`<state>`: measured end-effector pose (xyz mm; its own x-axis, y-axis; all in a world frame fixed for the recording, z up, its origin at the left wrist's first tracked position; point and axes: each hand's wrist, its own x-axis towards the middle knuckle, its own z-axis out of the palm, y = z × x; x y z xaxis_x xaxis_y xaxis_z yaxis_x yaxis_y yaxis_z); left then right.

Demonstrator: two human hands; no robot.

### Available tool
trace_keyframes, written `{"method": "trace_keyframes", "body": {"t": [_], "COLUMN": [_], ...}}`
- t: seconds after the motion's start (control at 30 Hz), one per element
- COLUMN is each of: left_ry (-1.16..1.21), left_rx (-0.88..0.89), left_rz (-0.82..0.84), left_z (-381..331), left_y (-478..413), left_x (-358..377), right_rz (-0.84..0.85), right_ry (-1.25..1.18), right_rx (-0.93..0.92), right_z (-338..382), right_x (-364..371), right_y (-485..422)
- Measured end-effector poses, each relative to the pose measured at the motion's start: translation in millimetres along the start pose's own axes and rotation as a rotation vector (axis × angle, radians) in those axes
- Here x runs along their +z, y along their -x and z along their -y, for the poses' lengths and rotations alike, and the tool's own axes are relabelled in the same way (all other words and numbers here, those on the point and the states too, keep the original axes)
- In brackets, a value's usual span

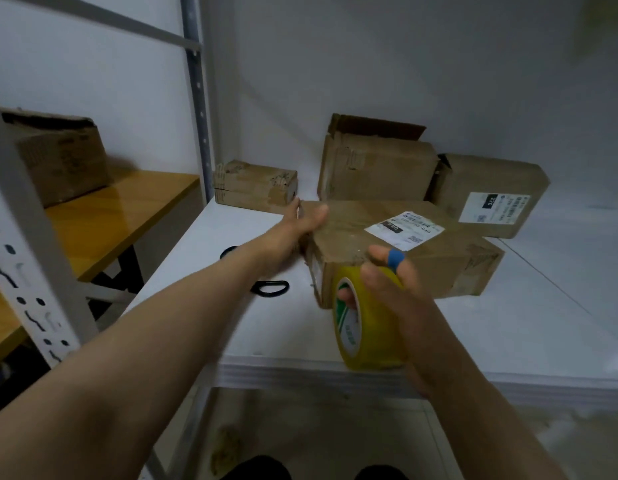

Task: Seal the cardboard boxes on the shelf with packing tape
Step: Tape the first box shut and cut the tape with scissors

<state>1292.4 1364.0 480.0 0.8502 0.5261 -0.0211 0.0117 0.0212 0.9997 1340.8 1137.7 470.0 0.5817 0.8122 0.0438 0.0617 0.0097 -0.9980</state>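
Plainly, the white shelf (508, 323) serves as the work surface, and everything is best placed from the flat brown cardboard box with a white shipping label (422, 258), the labelled box, which lies skewed near the shelf's front edge. It looks to be the box in hand, since it sits forward of the others where its top is easy to reach. Behind the labelled box stands a taller brown carton (377, 171) whose flap gapes upward, so it probably awaits tape. Behind and to the right lies a second brown labelled carton (491, 181), and behind and to the left a small worn brown box (252, 185). Well to the left of the labelled box, another brown carton (58, 157) sits on an orange wooden tabletop (120, 209).

The roll of yellow packing tape (373, 327) hangs just in front of the labelled box's near corner. It is held on edge, probably so that a strip can be drawn straight onto the box. The right hand (397, 292) has its grip clamped on the roll, with one digit hooked through the core and the others wrapped over the outer face. One of them wears a blue band (394, 259). The left hand (300, 221) reaches to the labelled box's far left corner, thumb on top, likely to steady it. Blur hides whether that grip clasps the corner or merely presses. Black-handled scissors (269, 288) lie on the shelf left of the labelled box, partly hidden by the left forearm and handy for cutting.
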Motion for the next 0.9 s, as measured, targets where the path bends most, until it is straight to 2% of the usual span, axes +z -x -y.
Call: {"method": "trace_keyframes", "body": {"t": [0.13, 0.3, 0.47, 0.77, 0.9], "left_ry": [0.099, 0.23, 0.354, 0.264, 0.259], "left_rx": [0.011, 0.051, -0.104, -0.266, -0.3], "left_rz": [-0.062, -0.107, -0.091, -0.077, -0.103], "left_z": [10, -3, -3, -20, -38], "left_y": [-9, -3, 6, 17, 24], "left_x": [5, 13, 27, 29, 36], "right_rz": [0.084, 0.169, 0.156, 0.1, 0.123], "right_ry": [-0.147, -0.282, -0.263, -0.246, -0.28], "right_rx": [-0.005, -0.161, -0.191, -0.317, -0.433], "right_z": [-9, -16, -16, -7, 18], "right_x": [-10, -15, -19, -36, -38], "right_y": [0, 0, -2, 2, 10]}}
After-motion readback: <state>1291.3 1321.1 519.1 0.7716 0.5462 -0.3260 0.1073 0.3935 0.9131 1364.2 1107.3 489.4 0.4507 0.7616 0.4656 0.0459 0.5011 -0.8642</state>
